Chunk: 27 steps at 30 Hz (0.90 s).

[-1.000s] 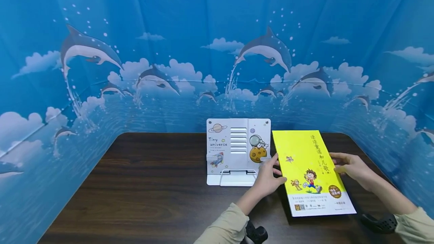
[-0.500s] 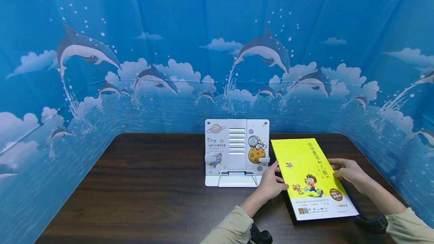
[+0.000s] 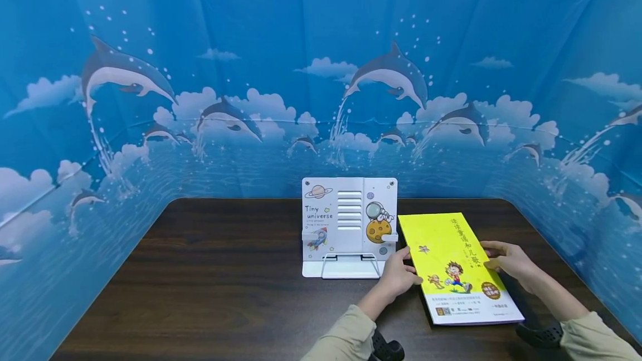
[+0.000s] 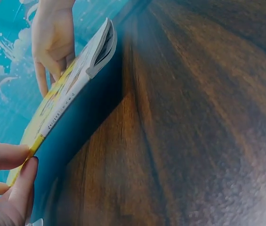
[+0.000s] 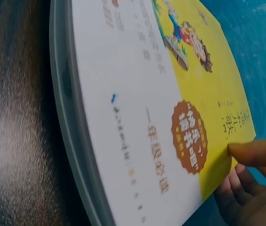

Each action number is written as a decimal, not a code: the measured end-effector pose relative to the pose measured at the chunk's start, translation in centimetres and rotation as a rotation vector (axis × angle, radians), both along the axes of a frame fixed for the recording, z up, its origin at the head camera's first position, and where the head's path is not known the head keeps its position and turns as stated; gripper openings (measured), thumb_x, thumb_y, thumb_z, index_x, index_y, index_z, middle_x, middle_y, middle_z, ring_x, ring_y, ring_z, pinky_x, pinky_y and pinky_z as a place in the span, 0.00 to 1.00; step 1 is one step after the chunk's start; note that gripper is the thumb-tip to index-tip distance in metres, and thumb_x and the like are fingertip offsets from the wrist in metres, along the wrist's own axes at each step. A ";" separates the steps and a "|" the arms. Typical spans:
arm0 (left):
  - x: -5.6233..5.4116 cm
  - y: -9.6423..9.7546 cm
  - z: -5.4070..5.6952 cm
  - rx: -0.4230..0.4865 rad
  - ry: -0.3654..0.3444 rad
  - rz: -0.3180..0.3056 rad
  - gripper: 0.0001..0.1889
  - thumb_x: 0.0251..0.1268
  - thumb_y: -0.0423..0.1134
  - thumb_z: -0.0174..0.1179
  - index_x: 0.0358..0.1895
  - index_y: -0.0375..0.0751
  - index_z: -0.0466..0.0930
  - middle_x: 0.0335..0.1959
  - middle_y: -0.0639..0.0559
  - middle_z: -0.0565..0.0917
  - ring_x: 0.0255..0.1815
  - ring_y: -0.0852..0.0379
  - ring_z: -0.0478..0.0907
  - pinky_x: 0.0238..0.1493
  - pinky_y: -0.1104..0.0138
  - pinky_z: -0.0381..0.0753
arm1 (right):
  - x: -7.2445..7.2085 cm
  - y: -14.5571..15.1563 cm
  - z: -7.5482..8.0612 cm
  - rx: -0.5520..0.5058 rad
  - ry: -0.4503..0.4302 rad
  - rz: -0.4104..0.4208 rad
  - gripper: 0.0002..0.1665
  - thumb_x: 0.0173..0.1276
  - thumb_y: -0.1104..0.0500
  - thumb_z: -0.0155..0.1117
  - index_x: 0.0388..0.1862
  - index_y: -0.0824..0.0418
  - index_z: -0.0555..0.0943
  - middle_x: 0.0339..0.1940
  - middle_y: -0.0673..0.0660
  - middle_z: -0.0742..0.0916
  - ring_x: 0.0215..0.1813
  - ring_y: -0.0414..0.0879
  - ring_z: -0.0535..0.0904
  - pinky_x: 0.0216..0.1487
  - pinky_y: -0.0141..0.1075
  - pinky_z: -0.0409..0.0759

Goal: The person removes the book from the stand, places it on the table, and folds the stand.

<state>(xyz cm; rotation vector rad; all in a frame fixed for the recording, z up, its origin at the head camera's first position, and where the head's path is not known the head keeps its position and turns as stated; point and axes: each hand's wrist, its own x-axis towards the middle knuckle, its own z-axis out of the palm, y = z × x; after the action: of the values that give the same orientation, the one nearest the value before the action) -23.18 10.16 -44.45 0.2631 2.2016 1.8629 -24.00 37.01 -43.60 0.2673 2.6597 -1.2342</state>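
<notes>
A yellow and white children's book (image 3: 436, 233), cover up, is held between both hands on the right side of the table. My left hand (image 3: 395, 277) pinches its left edge; the left wrist view shows thumb and fingers on the yellow end of the spine (image 4: 60, 113). On the opposite edge my right hand (image 3: 512, 265) grips with the thumb on the cover, as the right wrist view shows, and fingers (image 5: 234, 190) beneath. The book tilts in the left wrist view, with a dark shadow under it. Whether any edge touches the table cannot be told.
A white metal book stand (image 3: 326, 244) with space drawings stands upright, just left of the book and close to my left hand. The dark wooden table (image 3: 215, 277) extends to the left. A blue dolphin curtain (image 3: 261, 71) surrounds the table's back and sides.
Both hands have lowered the book toward the table and brought it a little nearer to me. The grip on each edge stays the same. The head view has shifted slightly.
</notes>
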 end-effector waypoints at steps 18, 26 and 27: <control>-0.4 0.3 -0.5 -0.156 0.087 -0.062 0.37 0.37 0.18 0.66 0.60 0.27 0.66 0.34 0.48 0.79 0.30 0.63 0.76 0.28 0.73 0.77 | 0.3 -0.5 0.2 0.041 0.004 0.050 0.40 0.56 0.63 0.59 0.63 0.80 0.55 0.49 0.74 0.72 0.41 0.53 0.72 0.38 0.39 0.73; -0.6 0.2 -0.6 -0.261 0.257 -0.128 0.33 0.37 0.20 0.68 0.54 0.25 0.70 0.35 0.48 0.77 0.30 0.64 0.74 0.26 0.77 0.74 | 0.0 -0.6 0.0 0.037 -0.017 0.020 0.40 0.56 0.63 0.59 0.63 0.80 0.55 0.51 0.76 0.70 0.43 0.56 0.71 0.40 0.42 0.75; -0.7 0.2 -0.6 -0.266 0.269 -0.126 0.33 0.36 0.20 0.68 0.55 0.25 0.69 0.36 0.46 0.77 0.31 0.64 0.75 0.27 0.78 0.74 | -0.1 -0.7 0.0 0.037 -0.018 0.018 0.40 0.56 0.63 0.59 0.63 0.80 0.55 0.51 0.76 0.70 0.43 0.56 0.71 0.40 0.42 0.75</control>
<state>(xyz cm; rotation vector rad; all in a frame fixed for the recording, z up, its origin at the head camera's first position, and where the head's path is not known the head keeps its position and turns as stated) -23.86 10.36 -45.06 0.6152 2.5098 1.5220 -24.08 36.34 -43.60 0.2582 2.6659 -1.1730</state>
